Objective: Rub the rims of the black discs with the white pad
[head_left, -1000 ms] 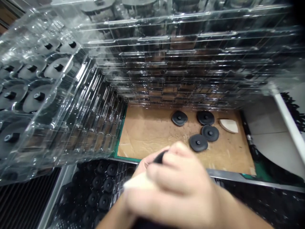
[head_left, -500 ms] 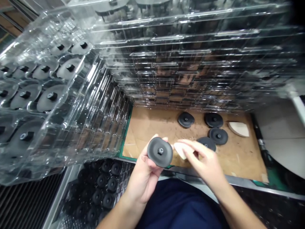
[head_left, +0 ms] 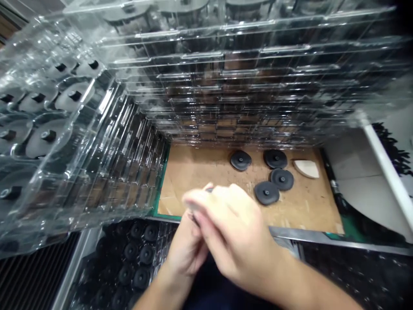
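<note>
My left hand (head_left: 182, 249) is closed on a dark rounded disc (head_left: 209, 190), of which only a thin sliver shows. Over it lies my right hand (head_left: 237, 232), closed, thumb and fingers pinched together at the disc's near side. The small white pad it held a moment earlier is mostly or wholly covered by the fingers. Right of the hands, a black disc (head_left: 266, 193) with a raised centre stub rests on the cardboard, touching another black disc (head_left: 282, 179). Farther back are two more such discs, one left (head_left: 240, 160) and one right (head_left: 275, 159).
Cardboard (head_left: 187, 172) covers the work surface. A pale wedge-shaped pad (head_left: 306, 168) lies at its right. Stacked clear plastic trays (head_left: 226, 99) wall the back; another stack (head_left: 106, 142) holding discs stands left. A lower tray of discs (head_left: 130, 252) sits at bottom left.
My right hand has moved left onto the disc in my left hand, and the disc has tilted and become nearly hidden. The view has shifted slightly; the discs on the cardboard stay put.
</note>
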### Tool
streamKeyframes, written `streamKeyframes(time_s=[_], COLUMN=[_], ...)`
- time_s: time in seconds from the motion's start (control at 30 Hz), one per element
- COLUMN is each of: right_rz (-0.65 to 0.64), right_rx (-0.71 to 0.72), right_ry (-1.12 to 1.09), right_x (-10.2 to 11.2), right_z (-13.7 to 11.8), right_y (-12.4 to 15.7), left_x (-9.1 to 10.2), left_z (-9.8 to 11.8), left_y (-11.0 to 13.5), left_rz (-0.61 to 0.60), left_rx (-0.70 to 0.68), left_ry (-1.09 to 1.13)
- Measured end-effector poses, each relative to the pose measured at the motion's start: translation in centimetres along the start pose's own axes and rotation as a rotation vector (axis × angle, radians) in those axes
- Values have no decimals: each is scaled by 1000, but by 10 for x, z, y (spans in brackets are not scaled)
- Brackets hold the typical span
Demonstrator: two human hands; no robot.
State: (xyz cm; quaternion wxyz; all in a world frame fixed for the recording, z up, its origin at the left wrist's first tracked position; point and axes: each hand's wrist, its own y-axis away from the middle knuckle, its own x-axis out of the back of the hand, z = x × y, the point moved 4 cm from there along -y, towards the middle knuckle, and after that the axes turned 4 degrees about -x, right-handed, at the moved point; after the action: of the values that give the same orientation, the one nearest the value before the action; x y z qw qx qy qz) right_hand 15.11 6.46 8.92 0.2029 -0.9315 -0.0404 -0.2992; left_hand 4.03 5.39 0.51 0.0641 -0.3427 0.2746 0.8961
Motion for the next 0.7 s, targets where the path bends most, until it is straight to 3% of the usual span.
streamKeyframes(time_s=[0.07, 0.13, 0.23, 0.3, 0.37, 0.4, 0.47, 0.57, 0.7], right_rz=[-146, -211, -96, -29, -42, -48, -17, 41, -16], right_rx=[5, -68, -136, -24, 68, 47, -148, -520, -716], right_ry=[-99, -94, 124, 202, 98, 16, -101, -133, -152], right_x=[4, 12, 23, 23, 18, 16, 11, 0, -19], right_z=[0, 2, 7, 9, 17, 26, 50, 85, 106], right_y=[6, 12, 13, 5, -3, -5, -2, 29, 80], left_x=[1, 3, 3, 1, -3, -4, -6, -4, -1], left_z=[4, 7, 9, 10, 10, 10, 9, 5, 2], left_y=[0, 0, -1, -1, -1, -1, -2, -2, -1], left_rz=[-39, -59, -60, -45, -50, -65, -109, -139, -147], left_rx=[-12, 5, 18, 24, 37, 53, 93, 140, 157], left_ry=[25, 44, 75, 90, 100, 109, 142, 211, 260])
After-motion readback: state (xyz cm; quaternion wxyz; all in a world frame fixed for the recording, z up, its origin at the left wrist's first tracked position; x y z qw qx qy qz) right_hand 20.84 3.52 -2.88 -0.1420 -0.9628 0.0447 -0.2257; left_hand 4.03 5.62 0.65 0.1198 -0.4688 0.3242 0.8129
